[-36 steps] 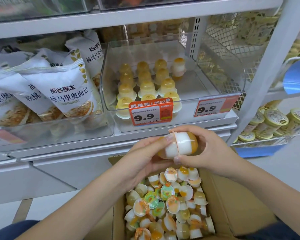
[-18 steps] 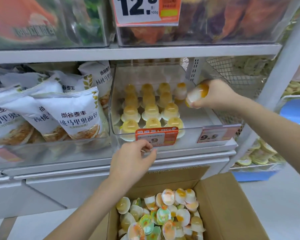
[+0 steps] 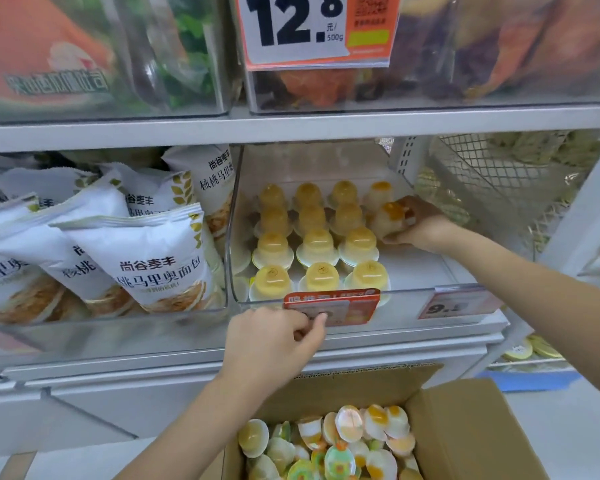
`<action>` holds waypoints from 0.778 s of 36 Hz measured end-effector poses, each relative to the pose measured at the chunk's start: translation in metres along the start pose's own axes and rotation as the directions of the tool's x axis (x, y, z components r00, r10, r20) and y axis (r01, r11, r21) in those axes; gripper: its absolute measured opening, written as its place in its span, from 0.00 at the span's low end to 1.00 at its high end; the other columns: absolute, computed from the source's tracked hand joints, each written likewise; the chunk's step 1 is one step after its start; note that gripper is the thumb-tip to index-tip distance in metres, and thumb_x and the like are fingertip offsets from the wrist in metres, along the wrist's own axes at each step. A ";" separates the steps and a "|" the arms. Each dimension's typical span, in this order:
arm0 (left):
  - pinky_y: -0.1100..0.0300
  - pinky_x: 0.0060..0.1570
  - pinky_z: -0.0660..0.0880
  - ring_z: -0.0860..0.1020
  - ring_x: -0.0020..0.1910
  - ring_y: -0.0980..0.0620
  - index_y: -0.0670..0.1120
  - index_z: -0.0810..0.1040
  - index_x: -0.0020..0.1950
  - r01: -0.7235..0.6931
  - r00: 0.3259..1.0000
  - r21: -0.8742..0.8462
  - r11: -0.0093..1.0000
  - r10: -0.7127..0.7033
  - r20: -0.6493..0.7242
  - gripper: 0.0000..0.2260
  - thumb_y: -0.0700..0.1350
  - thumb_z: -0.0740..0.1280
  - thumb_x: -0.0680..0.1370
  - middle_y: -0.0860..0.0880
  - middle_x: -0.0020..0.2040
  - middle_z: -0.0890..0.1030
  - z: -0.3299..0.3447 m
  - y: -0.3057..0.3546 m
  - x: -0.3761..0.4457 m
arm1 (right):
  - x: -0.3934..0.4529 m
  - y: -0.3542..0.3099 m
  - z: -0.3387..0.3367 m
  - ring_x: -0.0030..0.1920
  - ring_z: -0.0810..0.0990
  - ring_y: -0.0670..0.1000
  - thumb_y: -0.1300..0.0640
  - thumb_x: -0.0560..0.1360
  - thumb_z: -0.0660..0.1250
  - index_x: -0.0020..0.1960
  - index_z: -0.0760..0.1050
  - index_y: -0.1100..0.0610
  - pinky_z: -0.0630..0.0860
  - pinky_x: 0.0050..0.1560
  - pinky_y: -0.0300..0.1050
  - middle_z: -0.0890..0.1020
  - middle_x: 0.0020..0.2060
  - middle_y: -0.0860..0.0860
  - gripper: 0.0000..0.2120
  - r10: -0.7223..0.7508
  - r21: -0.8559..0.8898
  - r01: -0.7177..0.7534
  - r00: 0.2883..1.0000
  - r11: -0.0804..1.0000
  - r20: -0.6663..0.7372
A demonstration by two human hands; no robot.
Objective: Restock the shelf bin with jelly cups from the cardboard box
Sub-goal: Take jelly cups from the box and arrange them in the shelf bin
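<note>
Far left, 9 o'clock: white bread bags [image 3: 160, 261] with Chinese print stacked in a clear bin, leaning against each other. Above them, 11 o'clock, upper shelf bins with orange and green packs, blurred. Top centre, 12 o'clock: price tag [image 3: 312, 27] reading 12.8 per 500g on an upper bin. Centre: clear shelf bin [image 3: 430, 275], jelly cups [image 3: 317, 245] standing dome-up, lids down, in three columns of four; a fourth column at the right has one cup at the back only. Orange price label [image 3: 336, 304] clipped to the bin's front lip. Left hand [image 3: 274, 344] at 6 o'clock of the bin, below the front lip, fingers curled in, thumb tip touching the label's lower edge; nothing visible in it, can't tell if it pinches the label. Bottom centre to 5 o'clock: open cardboard box [image 3: 465, 438], loose jelly cups in a heap, white-and-orange ones plus some with green lids, lying at all angles. Right hand [image 3: 418, 225] at 3 o'clock inside the bin, fingers wrapped around a white-orange jelly cup [image 3: 387, 216], which sits in the fourth column just in front of the back cup; touching the bin floor or not, can't tell. Second price label [image 3: 458, 306] reading 9-something at the bin's right front. Far right, 2 o'clock: wire mesh panel [image 3: 492, 178], more yellow packs behind it.
</note>
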State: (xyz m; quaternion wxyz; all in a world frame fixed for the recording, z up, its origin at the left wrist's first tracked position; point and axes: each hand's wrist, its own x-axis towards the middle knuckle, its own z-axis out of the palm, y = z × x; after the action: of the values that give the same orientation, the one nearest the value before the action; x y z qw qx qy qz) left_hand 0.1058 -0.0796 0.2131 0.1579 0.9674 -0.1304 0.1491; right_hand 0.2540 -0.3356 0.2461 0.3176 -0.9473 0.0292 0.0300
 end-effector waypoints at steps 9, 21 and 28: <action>0.71 0.23 0.48 0.66 0.18 0.55 0.52 0.62 0.22 -0.031 0.996 -0.001 1.000 0.031 -0.079 0.22 0.59 0.57 0.73 0.54 0.18 0.59 0.005 -0.002 0.000 | -0.001 -0.005 0.005 0.58 0.75 0.57 0.61 0.66 0.78 0.66 0.69 0.58 0.73 0.57 0.47 0.77 0.57 0.55 0.32 -0.007 0.047 0.008 0.999 0.999 -0.032; 0.70 0.23 0.49 0.61 0.19 0.55 0.53 0.59 0.23 -0.048 0.993 -0.003 0.999 0.048 -0.108 0.21 0.59 0.57 0.73 0.54 0.18 0.58 0.006 -0.004 0.000 | 0.002 0.001 0.006 0.52 0.74 0.52 0.60 0.66 0.78 0.60 0.72 0.60 0.70 0.51 0.42 0.76 0.50 0.52 0.26 -0.035 0.073 0.040 0.997 0.997 -0.062; 0.69 0.23 0.49 0.62 0.20 0.54 0.52 0.60 0.23 -0.043 0.996 0.007 0.999 0.043 -0.080 0.21 0.60 0.57 0.74 0.53 0.18 0.59 0.006 -0.004 0.000 | 0.005 0.008 0.008 0.55 0.75 0.53 0.55 0.63 0.80 0.64 0.69 0.56 0.72 0.53 0.44 0.76 0.55 0.51 0.34 -0.004 0.089 0.007 1.000 0.996 -0.026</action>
State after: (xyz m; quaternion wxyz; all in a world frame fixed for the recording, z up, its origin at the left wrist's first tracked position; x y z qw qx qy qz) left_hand 0.1088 -0.0779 0.2067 0.1573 0.9580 -0.1445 0.1914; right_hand 0.2584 -0.3372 0.2341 0.3592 -0.9326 0.0321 0.0154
